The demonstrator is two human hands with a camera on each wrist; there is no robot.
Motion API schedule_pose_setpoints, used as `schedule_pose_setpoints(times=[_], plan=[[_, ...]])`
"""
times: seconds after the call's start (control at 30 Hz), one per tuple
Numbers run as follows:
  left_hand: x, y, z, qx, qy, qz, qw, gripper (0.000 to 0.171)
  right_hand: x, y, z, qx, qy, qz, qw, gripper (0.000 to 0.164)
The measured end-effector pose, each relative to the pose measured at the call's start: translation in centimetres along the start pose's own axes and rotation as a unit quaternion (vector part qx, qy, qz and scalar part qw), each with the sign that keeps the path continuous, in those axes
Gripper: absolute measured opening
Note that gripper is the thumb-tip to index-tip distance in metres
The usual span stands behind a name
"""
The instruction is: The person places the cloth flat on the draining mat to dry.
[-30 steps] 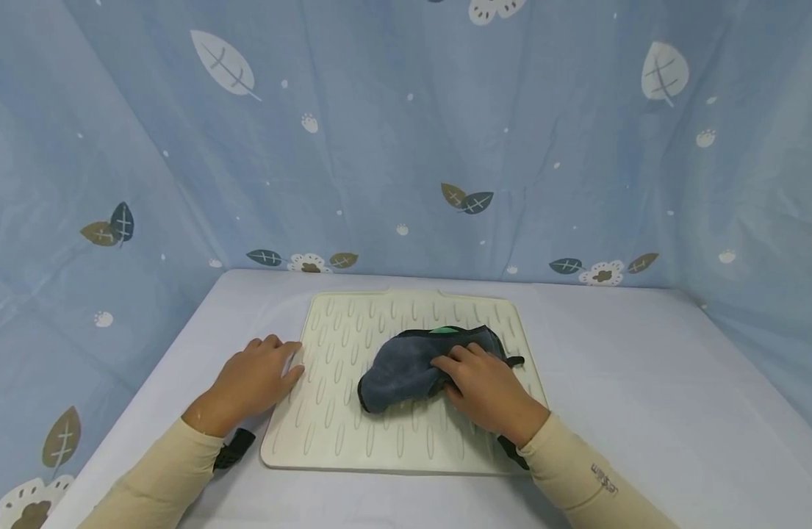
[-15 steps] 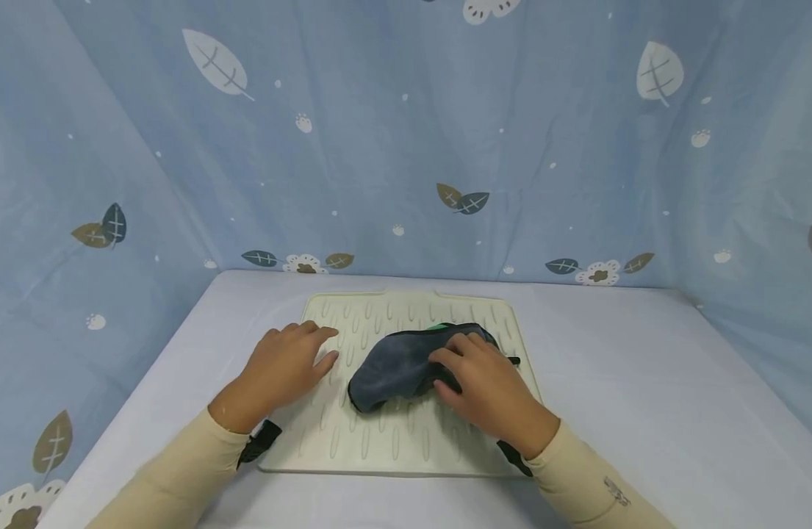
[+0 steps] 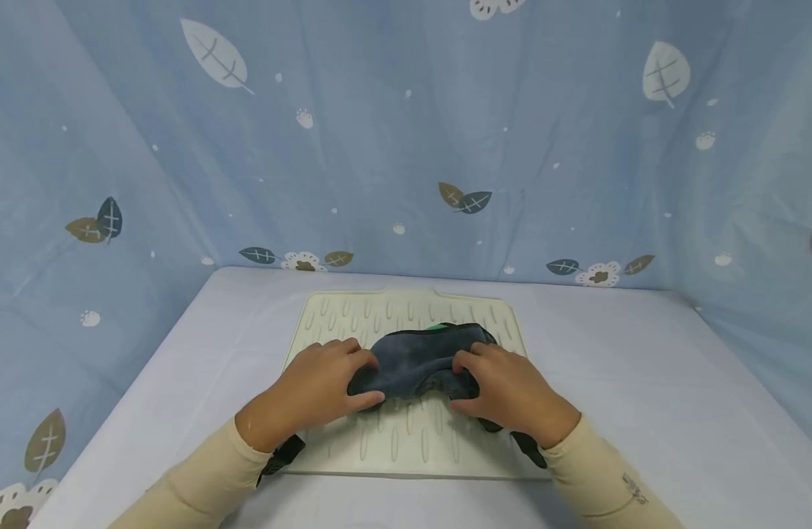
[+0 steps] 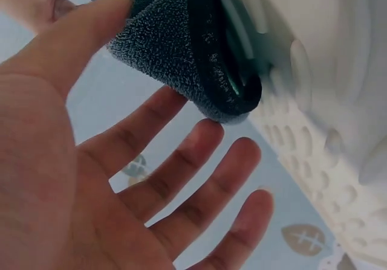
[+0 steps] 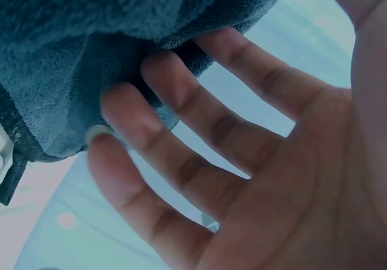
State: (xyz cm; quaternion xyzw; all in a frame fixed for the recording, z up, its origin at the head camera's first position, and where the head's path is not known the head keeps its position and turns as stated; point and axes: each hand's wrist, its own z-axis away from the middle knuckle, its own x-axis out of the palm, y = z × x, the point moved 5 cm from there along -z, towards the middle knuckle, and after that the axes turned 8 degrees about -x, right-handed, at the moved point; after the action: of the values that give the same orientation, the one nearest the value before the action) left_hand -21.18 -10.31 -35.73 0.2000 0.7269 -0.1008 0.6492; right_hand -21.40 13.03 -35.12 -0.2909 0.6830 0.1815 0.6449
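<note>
Blue leafy curtain (image 3: 379,110) hangs behind a bumpy cream mat (image 3: 412,448) with a rumpled blue towel (image 3: 412,360) on it; left wrist view: the left hand (image 4: 97,206) is spread at one end. Right wrist view: the right hand (image 5: 284,167) is spread at the other; gentle pinches should stop bunching.

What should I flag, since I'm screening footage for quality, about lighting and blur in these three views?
Head: fairly even light, soft shadow on the ridged mat beside the right hand; left wrist: dim, terry cloth pile readable, the mat's large ridges at right soft; right wrist: teal cast, leaf-print curtain pale and out of focus behind the fingers.
</note>
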Motion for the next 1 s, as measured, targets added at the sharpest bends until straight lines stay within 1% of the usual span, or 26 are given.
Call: schedule_pose_setpoints(times=[0.07, 0.13, 0.23, 0.3, 0.47, 0.67, 0.77, 0.9, 1.0], plan=[[0.0, 0.1, 0.1, 0.012, -0.007, 0.006, 0.9999, 0.041, 0.1, 0.2, 0.1, 0.002, -0.017, -0.002, 1.000, 0.048], [0.1, 0.1, 0.2, 0.020, -0.016, 0.011, 0.9996, 0.042, 0.3, 0.3, 0.2, 0.003, -0.031, -0.007, 0.999, 0.049], [0.2, 0.1, 0.2, 0.022, -0.028, 0.015, 0.9993, 0.039, 0.5, 0.4, 0.2, 0.002, -0.040, -0.017, 0.999, 0.045], [0.3, -0.1, 0.2, 0.021, -0.023, 0.014, 0.9994, 0.035, 0.5, 0.4, 0.1, 0.000, -0.035, -0.023, 0.999, 0.038], [0.1, -0.6, 0.1, 0.013, 0.012, 0.006, 0.9998, 0.027, 0.5, 0.5, 0.0, -0.003, -0.022, -0.029, 0.999, 0.025], [-0.4, -1.6, -0.2, -0.012, 0.047, 0.000, 0.9988, 0.025, 0.3, 0.4, -0.1, -0.018, -0.001, -0.025, 1.000, 0.019], [-0.7, -2.2, -0.3, -0.029, 0.066, 0.000, 0.9974, 0.024, 0.3, 0.4, -0.1, -0.024, 0.006, -0.024, 0.999, 0.019], [-1.2, -2.9, -0.5, -0.048, 0.104, 0.007, 0.9934, 0.021, 0.2, 0.3, -0.3, -0.023, 0.014, -0.021, 0.999, 0.022], [-1.5, -3.3, -0.6, -0.055, 0.130, 0.016, 0.9899, 0.020, 0.0, 0.3, -0.3, -0.021, 0.022, -0.022, 0.999, 0.023]])
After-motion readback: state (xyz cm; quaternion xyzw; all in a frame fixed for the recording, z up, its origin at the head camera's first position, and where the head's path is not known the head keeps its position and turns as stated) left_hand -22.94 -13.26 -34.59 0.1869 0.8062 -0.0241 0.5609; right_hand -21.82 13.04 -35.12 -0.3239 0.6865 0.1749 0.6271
